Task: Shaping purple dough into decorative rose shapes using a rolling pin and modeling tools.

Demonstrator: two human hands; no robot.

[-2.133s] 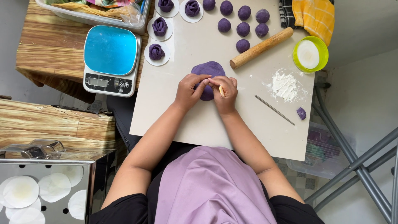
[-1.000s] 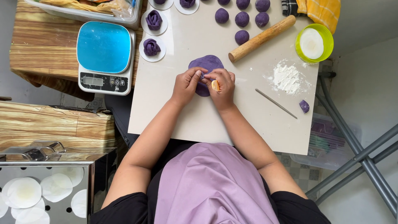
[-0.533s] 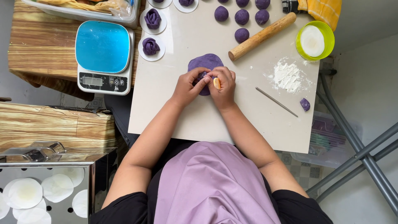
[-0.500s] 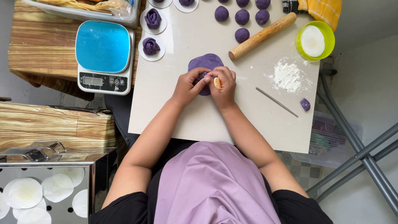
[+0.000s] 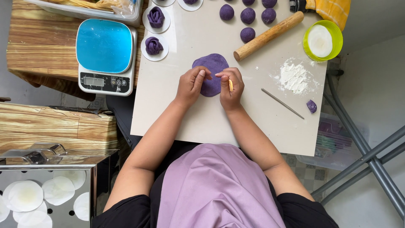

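The left hand [image 5: 192, 84] lay curled over the near left edge of the flattened purple dough disc [image 5: 213, 69], its fingers bent and closed loosely, fingertips pressing on the dough. The right hand [image 5: 230, 88] rested beside it on the disc's near right edge, fingers pinched shut around a small yellow stick-like tool [image 5: 230, 85] that stood out between thumb and fingers. The two hands sat close together, almost touching, both on the dough.

The disc lay flat on the pale square work board [image 5: 202, 122], near the middle of it and toward the far side. It was a roughly round, smooth, deep violet sheet; its near half was hidden under the hands.

Just beyond the disc to the right lay a wooden rolling pin [image 5: 268, 36], set at a slant. Further back sat several purple dough balls [image 5: 247, 33]. To the left of the disc, two purple dough roses [image 5: 154, 45] rested on small white paper rounds. A heap of white flour [image 5: 293, 77], a thin metal skewer [image 5: 282, 103] and a small purple dough scrap [image 5: 311, 106] lay to the right, well apart from the hands. A green-rimmed bowl [image 5: 335, 29] stood at the board's far right corner, and a blue-topped kitchen scale [image 5: 105, 55] stood beside the left edge.
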